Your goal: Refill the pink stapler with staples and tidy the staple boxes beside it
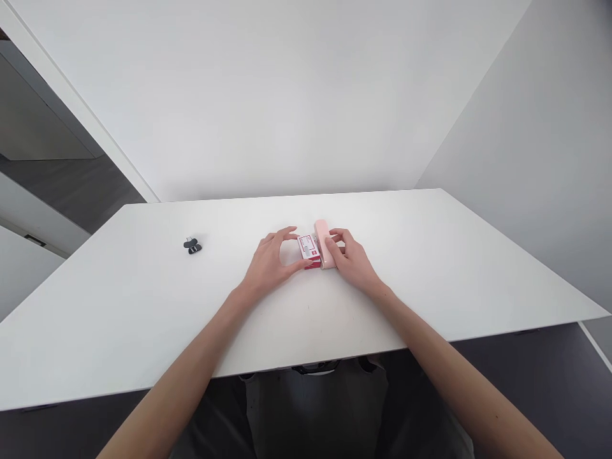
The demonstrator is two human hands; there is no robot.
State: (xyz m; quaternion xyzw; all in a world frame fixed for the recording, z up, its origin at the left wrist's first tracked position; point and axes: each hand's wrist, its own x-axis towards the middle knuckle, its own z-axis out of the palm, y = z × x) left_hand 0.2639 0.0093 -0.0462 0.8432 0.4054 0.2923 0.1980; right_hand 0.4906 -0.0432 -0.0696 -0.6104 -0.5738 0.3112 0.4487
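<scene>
A small red and white box with printing on its top lies on the white table, beside a pale pink stapler. My left hand holds the box, thumb at its near edge and index finger at its far left corner. On the stapler's right side rests my right hand, thumb on top and fingers curled against it. Box and stapler lie close side by side, the stapler pointing away from me. Part of the stapler's right side is hidden by my fingers.
A small black object with a metal end, like a USB stick, lies at the left of the table. A white wall stands behind the table, with a grey wall on the right. The table's front edge is close to my body.
</scene>
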